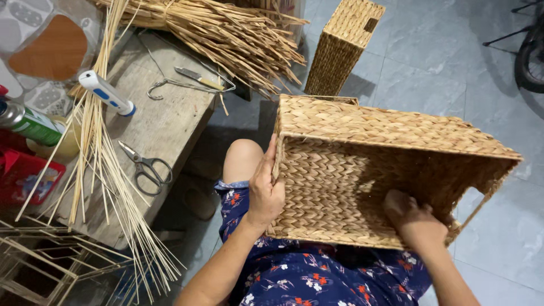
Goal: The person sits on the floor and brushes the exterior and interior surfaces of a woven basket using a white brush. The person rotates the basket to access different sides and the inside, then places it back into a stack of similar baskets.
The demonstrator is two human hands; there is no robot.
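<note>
Woven straw formed the rectangular basket, which lay on its side across the person's lap. The left hand gripped its rim edge with closed fingers. The right hand reached inside against the lower wall; its grip could not be determined.

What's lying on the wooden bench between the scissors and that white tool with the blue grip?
In the head view, a bundle of thin pale reeds crosses the bench between scissors and white tool.

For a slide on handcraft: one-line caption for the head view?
Left hand grips the rim of a woven basket on the lap while the right hand reaches inside.
</note>
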